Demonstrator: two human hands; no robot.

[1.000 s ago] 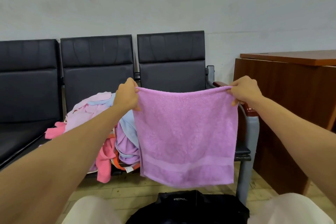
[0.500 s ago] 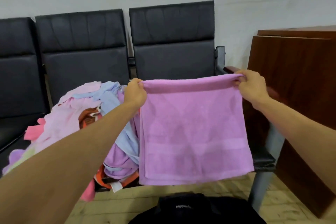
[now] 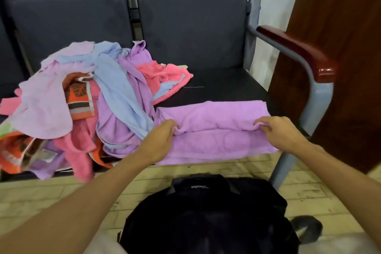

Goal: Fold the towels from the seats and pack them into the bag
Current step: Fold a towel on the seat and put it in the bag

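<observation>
Now both hands (image 3: 220, 136) pinch purple towel (image 3: 216, 128) on seat (image 3: 222, 86); black bag (image 3: 206, 216) contents unclear.

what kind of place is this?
Probably a waiting room or lobby: a row of linked black padded seats on a grey metal frame, a wooden armrest at the end, and a wooden desk against a plain wall.

Two bare hands are in view, a left hand (image 3: 159, 142) and a right hand (image 3: 283, 134). One flat pinkish-purple terry towel (image 3: 216, 130) lies apart from one heap of crumpled pink, blue, purple and orange towels (image 3: 86, 99), too tangled to count. Two black padded seats (image 3: 222, 86) show fully, plus one black fabric bag (image 3: 206, 212) and one brown wooden cabinet (image 3: 340, 47).
</observation>
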